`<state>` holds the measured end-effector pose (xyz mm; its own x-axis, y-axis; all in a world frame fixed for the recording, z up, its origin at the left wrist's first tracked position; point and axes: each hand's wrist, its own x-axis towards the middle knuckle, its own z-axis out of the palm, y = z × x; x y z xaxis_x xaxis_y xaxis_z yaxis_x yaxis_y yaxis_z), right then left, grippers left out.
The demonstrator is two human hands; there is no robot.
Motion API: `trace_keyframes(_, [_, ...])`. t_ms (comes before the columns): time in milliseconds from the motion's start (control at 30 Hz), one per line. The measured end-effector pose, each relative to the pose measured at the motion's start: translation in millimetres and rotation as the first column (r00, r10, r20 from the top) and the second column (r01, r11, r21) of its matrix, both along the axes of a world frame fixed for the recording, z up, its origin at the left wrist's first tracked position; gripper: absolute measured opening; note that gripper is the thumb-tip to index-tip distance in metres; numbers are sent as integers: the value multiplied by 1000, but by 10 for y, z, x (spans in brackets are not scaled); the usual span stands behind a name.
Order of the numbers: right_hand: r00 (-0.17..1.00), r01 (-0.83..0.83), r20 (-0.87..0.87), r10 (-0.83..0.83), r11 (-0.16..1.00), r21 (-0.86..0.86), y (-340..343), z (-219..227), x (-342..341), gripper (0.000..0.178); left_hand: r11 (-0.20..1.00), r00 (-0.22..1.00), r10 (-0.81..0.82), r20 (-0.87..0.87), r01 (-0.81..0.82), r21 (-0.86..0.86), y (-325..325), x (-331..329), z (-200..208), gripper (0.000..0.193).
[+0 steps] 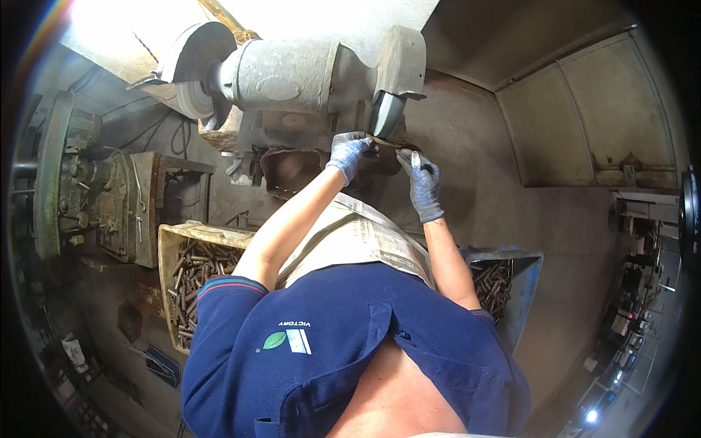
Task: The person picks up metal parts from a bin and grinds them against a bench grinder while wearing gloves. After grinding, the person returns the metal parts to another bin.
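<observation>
My left hand [349, 155], in a blue-grey work glove, is closed at the lower edge of the right wheel [388, 115] of a bench grinder [281, 75]. Its fingertips pinch something dark and small that I cannot make out. My right hand [424, 188], gloved the same way, is just right of the wheel with fingers curled in. A pale tip shows at its fingers; whether it is glove or metal is unclear. Between both hands runs a thin brown edge [398, 144], perhaps a rest or a part. A metal guard [401, 62] covers the wheel from above.
A yellowish bin [169, 281] of short rusty metal rods stands left of me, and a blue bin [527, 299] of similar rods at right. Newspaper [365, 233] covers my lap. The second grinding wheel [193, 100] is at left, near a heavy green machine [62, 175].
</observation>
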<state>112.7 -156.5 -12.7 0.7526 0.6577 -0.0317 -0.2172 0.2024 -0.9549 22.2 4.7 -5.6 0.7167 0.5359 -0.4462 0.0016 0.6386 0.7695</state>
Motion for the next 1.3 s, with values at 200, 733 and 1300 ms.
trace_keyframes(200, [1000,-7,-19,6,1000,-26,153,-45,-82,31,998,998,57,-26,-57,-5,132,-46,-42,6])
trace_keyframes(733, [816,-90,569,103,995,-51,176,263,-401,27,973,999,39,28,-45,227,201,-686,219,14])
trace_keyframes(1300, [660,-4,750,43,999,-54,-162,730,-458,36,916,988,-57,145,-6,402,-108,-822,550,18])
